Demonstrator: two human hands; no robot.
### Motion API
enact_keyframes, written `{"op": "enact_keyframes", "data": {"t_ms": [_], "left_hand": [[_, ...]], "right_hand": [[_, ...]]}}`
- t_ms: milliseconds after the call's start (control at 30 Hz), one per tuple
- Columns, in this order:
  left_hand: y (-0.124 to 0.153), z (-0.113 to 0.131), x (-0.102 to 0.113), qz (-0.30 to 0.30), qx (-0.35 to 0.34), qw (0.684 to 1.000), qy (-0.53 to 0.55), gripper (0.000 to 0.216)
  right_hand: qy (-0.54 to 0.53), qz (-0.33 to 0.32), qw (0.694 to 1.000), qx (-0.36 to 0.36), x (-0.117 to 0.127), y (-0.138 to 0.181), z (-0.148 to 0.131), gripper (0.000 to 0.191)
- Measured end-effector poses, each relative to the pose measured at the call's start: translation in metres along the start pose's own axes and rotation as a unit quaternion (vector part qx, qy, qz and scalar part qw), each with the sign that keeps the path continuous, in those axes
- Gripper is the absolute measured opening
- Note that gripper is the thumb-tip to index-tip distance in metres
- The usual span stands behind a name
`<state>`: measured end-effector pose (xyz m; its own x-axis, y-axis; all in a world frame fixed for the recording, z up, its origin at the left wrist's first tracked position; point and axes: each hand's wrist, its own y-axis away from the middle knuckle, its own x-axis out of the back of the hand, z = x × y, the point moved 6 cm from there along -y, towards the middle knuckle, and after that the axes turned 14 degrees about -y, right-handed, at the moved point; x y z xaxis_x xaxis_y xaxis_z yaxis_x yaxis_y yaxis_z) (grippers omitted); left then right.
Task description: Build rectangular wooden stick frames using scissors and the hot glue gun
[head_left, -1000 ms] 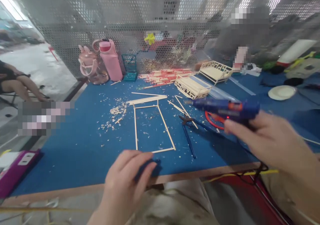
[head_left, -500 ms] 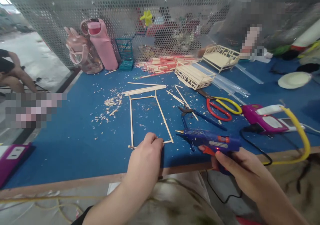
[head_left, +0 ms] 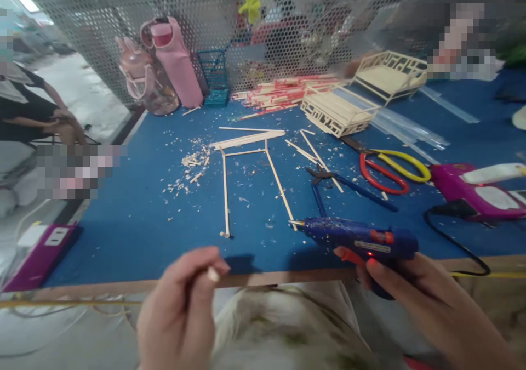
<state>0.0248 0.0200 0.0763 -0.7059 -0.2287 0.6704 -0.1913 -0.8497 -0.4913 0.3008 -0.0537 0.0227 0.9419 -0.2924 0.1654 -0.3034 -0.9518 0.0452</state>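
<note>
The left hand [head_left: 183, 304], at seven o'clock, pinches a pale stick [head_left: 213, 275]; just its tip shows. The right hand [head_left: 405, 290], at four o'clock, wraps around a blue glue gun [head_left: 353, 234]. The stick frame [head_left: 226, 194] lies on the desk [head_left: 135, 238], in the middle, with pliers [head_left: 361, 189] at three o'clock.

A craft workshop is suggested: a bench [head_left: 135, 244] is backed by a perforated screen [head_left: 102, 30] and strewn with scraps [head_left: 196, 160], sticks [head_left: 279, 94], pliers [head_left: 359, 189] and scissors [head_left: 373, 152], and a glue gun [head_left: 355, 235] is held.
</note>
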Motion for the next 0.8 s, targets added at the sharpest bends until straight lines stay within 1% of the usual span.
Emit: {"op": "enact_keyframes", "data": {"t_ms": [33, 67, 100, 133, 200, 233, 300, 367, 433, 500, 533, 633, 800], "left_hand": [[0.002, -0.015, 0.004, 0.010, 0.078, 0.996, 0.030, 0.013], [0.004, -0.025, 0.004, 0.004, 0.136, 0.989, 0.062, 0.012], [0.005, -0.031, 0.000, -0.017, 0.167, 0.981, 0.092, 0.014], [0.004, -0.032, -0.005, -0.043, 0.174, 0.978, 0.112, 0.016], [0.000, -0.025, -0.013, -0.078, 0.140, 0.981, 0.107, 0.015], [-0.003, -0.019, -0.014, -0.082, 0.112, 0.986, 0.088, 0.014], [-0.008, -0.005, -0.015, -0.071, 0.048, 0.995, 0.046, 0.014], [-0.011, 0.005, -0.013, -0.053, -0.006, 0.998, 0.010, 0.013], [-0.013, 0.010, -0.012, -0.038, -0.042, 0.998, -0.019, 0.012], [-0.013, 0.010, -0.012, -0.029, -0.063, 0.997, -0.043, 0.013], [-0.013, 0.010, -0.013, -0.028, -0.069, 0.996, -0.053, 0.013], [-0.014, 0.010, -0.015, -0.030, -0.083, 0.994, -0.066, 0.014], [-0.016, 0.015, -0.016, -0.031, -0.097, 0.993, -0.064, 0.013]], "right_hand": [[-0.002, -0.006, 1.000, -0.006, -0.004, 0.001, 0.000, 0.035], [-0.009, -0.011, 1.000, -0.010, -0.009, 0.001, -0.001, 0.036], [-0.017, -0.015, 1.000, -0.013, -0.014, 0.001, -0.003, 0.037], [-0.026, -0.016, 0.999, -0.014, -0.018, 0.001, -0.006, 0.037], [-0.036, -0.020, 0.999, -0.005, -0.025, 0.000, -0.016, 0.036], [-0.037, -0.021, 0.999, 0.000, -0.028, 0.000, -0.021, 0.034], [-0.039, -0.016, 0.999, 0.009, -0.031, 0.001, -0.032, 0.031], [-0.038, 0.020, 0.999, 0.020, -0.029, 0.004, -0.042, 0.028], [-0.038, 0.084, 0.995, 0.035, -0.025, 0.009, -0.050, 0.027], [-0.034, 0.125, 0.991, 0.040, -0.022, 0.014, -0.054, 0.026], [-0.030, 0.132, 0.990, 0.039, -0.023, 0.015, -0.055, 0.027], [-0.008, 0.129, 0.991, 0.031, -0.023, 0.014, -0.056, 0.031], [-0.040, 0.104, 0.994, 0.021, -0.025, 0.009, -0.053, 0.029]]}}
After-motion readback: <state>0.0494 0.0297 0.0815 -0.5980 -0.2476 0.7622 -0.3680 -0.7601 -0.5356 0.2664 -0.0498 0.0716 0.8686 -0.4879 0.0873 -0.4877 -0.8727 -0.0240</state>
